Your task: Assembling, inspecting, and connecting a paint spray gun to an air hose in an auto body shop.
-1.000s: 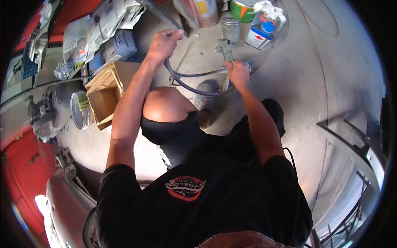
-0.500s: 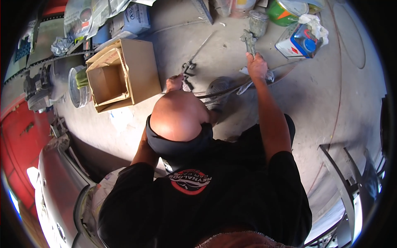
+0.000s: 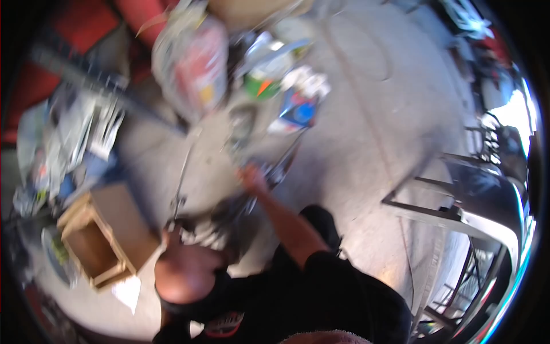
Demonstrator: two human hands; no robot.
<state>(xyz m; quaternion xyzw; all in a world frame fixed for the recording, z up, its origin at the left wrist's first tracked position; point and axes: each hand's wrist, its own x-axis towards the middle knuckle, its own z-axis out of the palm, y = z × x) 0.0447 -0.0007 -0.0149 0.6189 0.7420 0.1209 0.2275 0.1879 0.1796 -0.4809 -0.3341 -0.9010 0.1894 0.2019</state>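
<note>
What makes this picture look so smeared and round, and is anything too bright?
Head view: motion blur likely smears the bare right hand and grey metal spray gun; head view: the wide fisheye lens gives the curved black border; head view: glare whitens a patch near the right rim.

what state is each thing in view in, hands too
right hand: closed around the spray gun
spray gun: held, blurred
left hand: partly hidden, grip unclear
cardboard box: open
blue-capped can: cap on
white wad: crumpled
green container: open or shut unclear
plastic bag: filled
</note>
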